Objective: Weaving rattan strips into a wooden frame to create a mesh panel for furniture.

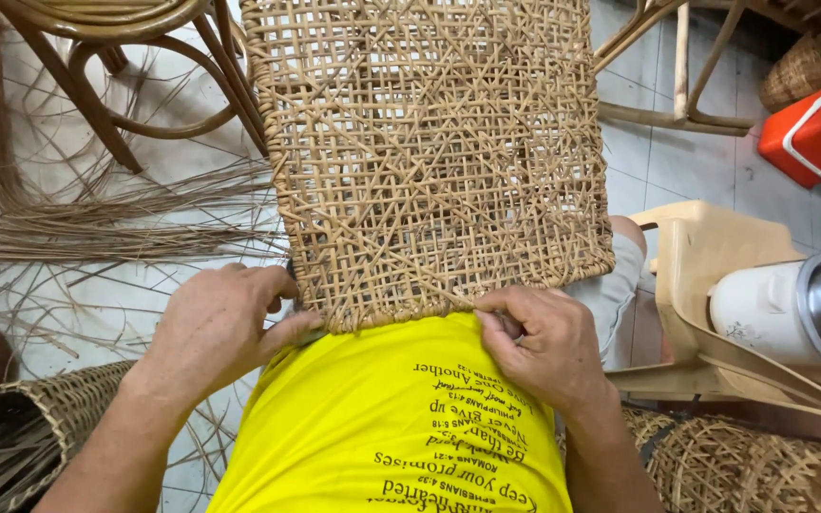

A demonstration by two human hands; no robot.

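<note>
Woven panel: a broad cane panel (pixel 429 152), pale tan, woven in an open lattice of straight and diagonal strands with small gaps all through; its near edge is bound in a tighter, rope-like rim
Where it lies: it reaches from the top of the view down to the person's middle, its near rim resting against the yellow shirt (pixel 391 427), tilted slightly so the right side sits lower
Left hand: the left hand (pixel 225 328) is at the panel's near left corner, fingers curled and thumb stretched along the rim, pressing on it; whether it pinches a strand I cannot tell
Right hand: the right hand (pixel 544 347) sits at the near rim toward the right, fingers bent in and thumb tip on the edge, closed in a pinch on the rim
Between the hands: the bound rim runs from one hand to the other, touching both
Floor: pale tiles strewn with loose cane strands (pixel 97 218), long, thin and dry
Around: a bentwood chair frame (pixel 135 85) at upper left, a woven basket (pixel 40 418) at lower left, a cream plastic chair (pixel 705 256) bearing a white pot with a metal lid (pixel 800 309) at right, a red and white cooler box (pixel 814 133) at upper right
</note>
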